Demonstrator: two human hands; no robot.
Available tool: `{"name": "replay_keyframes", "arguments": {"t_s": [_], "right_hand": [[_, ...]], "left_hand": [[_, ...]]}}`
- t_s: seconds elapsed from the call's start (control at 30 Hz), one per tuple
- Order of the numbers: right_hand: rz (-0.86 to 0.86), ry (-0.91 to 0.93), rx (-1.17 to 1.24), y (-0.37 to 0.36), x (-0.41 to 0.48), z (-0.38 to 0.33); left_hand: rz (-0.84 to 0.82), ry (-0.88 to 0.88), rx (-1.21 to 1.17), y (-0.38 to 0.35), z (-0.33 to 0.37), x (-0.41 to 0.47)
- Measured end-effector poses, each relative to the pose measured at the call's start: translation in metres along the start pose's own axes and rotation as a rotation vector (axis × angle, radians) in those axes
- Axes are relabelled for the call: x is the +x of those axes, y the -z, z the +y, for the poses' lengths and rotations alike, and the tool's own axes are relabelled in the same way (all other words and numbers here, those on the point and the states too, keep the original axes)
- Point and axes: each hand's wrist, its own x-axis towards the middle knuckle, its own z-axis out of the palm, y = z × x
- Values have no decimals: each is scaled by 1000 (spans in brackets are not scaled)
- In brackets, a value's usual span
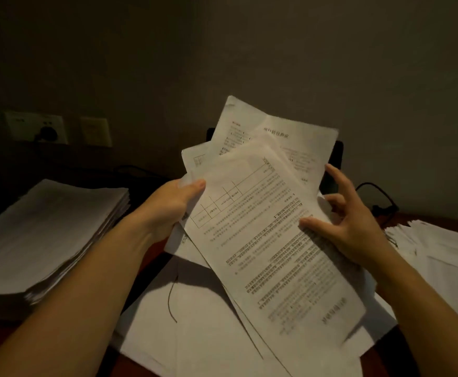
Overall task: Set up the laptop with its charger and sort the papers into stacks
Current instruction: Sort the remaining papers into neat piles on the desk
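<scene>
Now both hands hold a fan of printed sheets (263,213) above loose pages (208,322). The left hand (168,208) grips the fan's left edge, thumb on top, fingers curled beneath. The right hand (350,229) pinches the right edge under its thumb, with the other fingers spread. A tall stack (45,227) lies to the left, and a lower pile (439,248) to the right.

light: dim | wall (276,50): plain, dark | sockets (36,127): left | desk (385,361): seemingly reddish wood
</scene>
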Motion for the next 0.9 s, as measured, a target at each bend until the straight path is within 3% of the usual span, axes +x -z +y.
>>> {"name": "replay_keyframes", "arguments": {"t_s": [0.3, 0.47, 0.6, 0.9], "right_hand": [[-83, -51, 8, -1, 7, 4], [-189, -220, 273, 0, 5, 0], [-260, -178, 173, -6, 4, 2], [11, -54, 125, -13, 7, 6]], "left_hand": [[-34, -145, 79, -1, -1, -2], [-33, -132, 39, -2, -9, 2], [-38, -128, -41, -3, -11, 2], [-70, -29, -166, 1, -13, 4]]}}
